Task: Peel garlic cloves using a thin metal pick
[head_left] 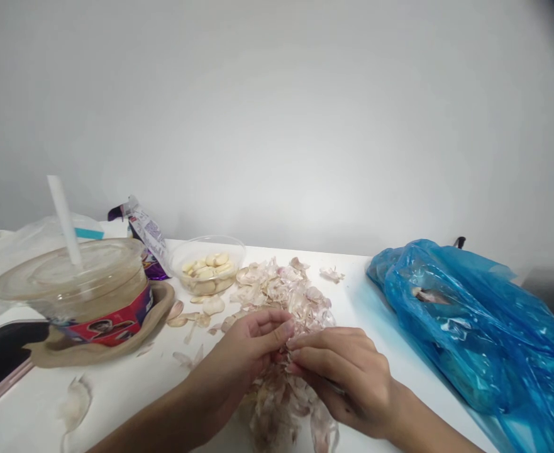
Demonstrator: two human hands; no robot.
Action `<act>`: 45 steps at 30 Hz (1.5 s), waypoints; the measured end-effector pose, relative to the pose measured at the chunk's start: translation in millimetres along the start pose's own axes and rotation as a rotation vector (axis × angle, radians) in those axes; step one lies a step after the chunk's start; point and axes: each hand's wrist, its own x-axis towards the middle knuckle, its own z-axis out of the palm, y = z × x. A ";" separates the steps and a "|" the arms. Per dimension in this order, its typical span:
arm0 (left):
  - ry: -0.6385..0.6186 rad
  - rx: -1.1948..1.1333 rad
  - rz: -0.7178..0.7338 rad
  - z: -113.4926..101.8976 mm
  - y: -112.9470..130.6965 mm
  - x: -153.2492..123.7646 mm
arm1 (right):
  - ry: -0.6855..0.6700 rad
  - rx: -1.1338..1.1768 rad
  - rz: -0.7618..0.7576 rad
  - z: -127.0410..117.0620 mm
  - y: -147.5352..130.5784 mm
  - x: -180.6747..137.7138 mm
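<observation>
My left hand (258, 343) and my right hand (343, 371) meet over a heap of papery garlic skins (286, 289). Fingers of both are closed in a pinch, fingertips nearly touching. Between them is what looks like a garlic clove, mostly hidden by the fingers. Beyond my left hand stands a clear plastic bowl (246, 246) holding several peeled garlic cloves (210, 265). A few unpeeled cloves (214, 306) lie on the white table, in front of the bowl. More skins spread beneath my wrists.
On the left, a lidded drink cup (107, 314) with a straw sits in a cardboard holder (163, 308), beside a phone (7, 352). Behind it are a purple wrapper (151, 251) and a clear plastic bag (26, 245). A blue plastic bag (470, 327) fills the right side. A wall rises behind.
</observation>
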 end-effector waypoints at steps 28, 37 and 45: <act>-0.002 -0.013 0.018 1.3 -0.1 1.1 | -0.011 -0.010 -0.006 1.2 0.7 -2.2; -0.008 -0.007 0.021 0.4 -1.0 0.6 | 0.009 0.000 -0.018 -0.3 0.5 0.9; -0.005 0.004 -0.003 2.3 1.3 0.2 | 0.005 0.021 -0.019 1.6 1.6 0.3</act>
